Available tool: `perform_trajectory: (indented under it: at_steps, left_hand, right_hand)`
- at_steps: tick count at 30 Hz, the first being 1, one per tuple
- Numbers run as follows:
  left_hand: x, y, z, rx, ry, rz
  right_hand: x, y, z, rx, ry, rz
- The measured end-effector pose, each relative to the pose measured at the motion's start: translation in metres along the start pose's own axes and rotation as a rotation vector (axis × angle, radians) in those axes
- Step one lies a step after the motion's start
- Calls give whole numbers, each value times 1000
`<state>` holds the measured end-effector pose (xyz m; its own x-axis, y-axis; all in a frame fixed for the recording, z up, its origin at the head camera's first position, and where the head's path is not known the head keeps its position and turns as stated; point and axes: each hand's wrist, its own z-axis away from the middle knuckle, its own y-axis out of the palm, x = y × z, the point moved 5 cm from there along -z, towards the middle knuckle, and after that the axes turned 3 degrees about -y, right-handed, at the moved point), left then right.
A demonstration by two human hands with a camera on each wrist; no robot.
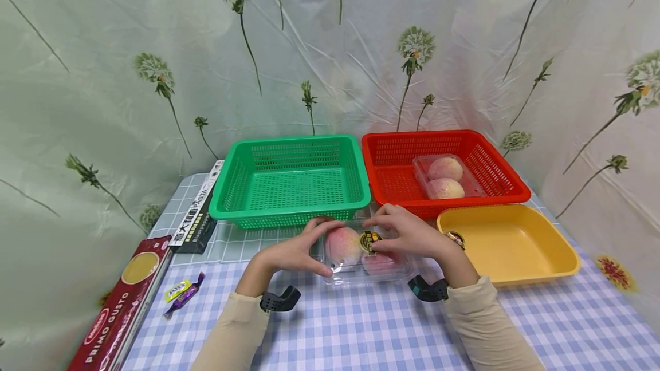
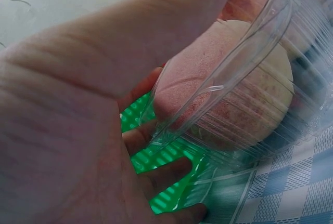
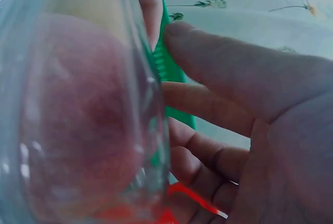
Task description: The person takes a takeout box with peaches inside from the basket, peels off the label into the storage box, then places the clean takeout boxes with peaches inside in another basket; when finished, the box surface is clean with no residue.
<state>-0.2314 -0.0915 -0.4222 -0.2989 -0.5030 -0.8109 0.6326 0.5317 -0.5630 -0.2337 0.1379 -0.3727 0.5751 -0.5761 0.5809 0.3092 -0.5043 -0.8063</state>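
A clear plastic box (image 1: 368, 275) with peaches (image 1: 342, 245) in it and a black-and-gold label (image 1: 369, 238) on its lid is at the middle of the table, in front of the green basket. My left hand (image 1: 294, 252) grips its left end, thumb at the front corner and fingers towards the back. In the left wrist view, one pink and yellow peach (image 2: 234, 83) shows through the ribbed plastic. At the other end, my right hand (image 1: 415, 235) holds the box, its thumb by the label. Its fingers (image 3: 208, 107) meet the box edge in the right wrist view.
Behind stand a green basket (image 1: 220, 202) and a red basket (image 1: 378, 202), the red one holding another box of peaches (image 1: 446, 179). A yellow tray (image 1: 495, 245) is at the right. Pasta packets (image 1: 121, 302) and two wrapped sweets (image 1: 184, 293) lie at the left.
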Motion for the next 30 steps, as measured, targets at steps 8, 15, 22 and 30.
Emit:
perform_trajectory:
  at_steps: [8, 15, 22, 30]
  left_hand:
    - [1, 0, 1, -4, 2, -7]
    - [1, 0, 1, -6, 0, 2]
    - [1, 0, 0, -6, 8, -2]
    - [1, 0, 0, -7, 7, -1]
  right_hand:
    - [3, 5, -6, -63, 20, 28]
    - [6, 9, -12, -160, 102, 90]
    - [8, 12, -14, -202, 129, 193]
    - [17, 9, -10, -169, 35, 173]
